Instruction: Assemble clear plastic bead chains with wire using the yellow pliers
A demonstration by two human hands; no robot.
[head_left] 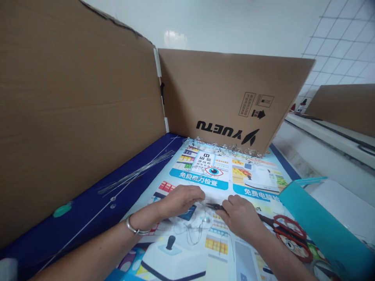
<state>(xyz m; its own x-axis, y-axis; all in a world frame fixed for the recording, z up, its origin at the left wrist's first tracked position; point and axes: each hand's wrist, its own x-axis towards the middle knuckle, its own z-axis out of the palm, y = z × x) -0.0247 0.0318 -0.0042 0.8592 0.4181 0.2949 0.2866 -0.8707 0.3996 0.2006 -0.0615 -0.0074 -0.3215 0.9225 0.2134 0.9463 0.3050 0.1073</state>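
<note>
My left hand (185,198), with a silver bangle on its wrist, is closed in a pinch on a thin wire piece (193,230). Loops of this wire hang below the fingers over the printed poster; its fine detail is too small to tell. From the right, my right hand (241,214) is wrapped round dark needle-nose pliers (215,206). Their tips point left, close by the left fingertips; whether they touch the wire I cannot tell.
Red-handled scissors (293,238) lie by my right forearm, beside a teal box (328,226). A bundle of straight wires (139,170) lies on the blue cloth at left. Cardboard panels (231,89) stand behind and left, with small wire pieces (225,150) along the back panel's foot.
</note>
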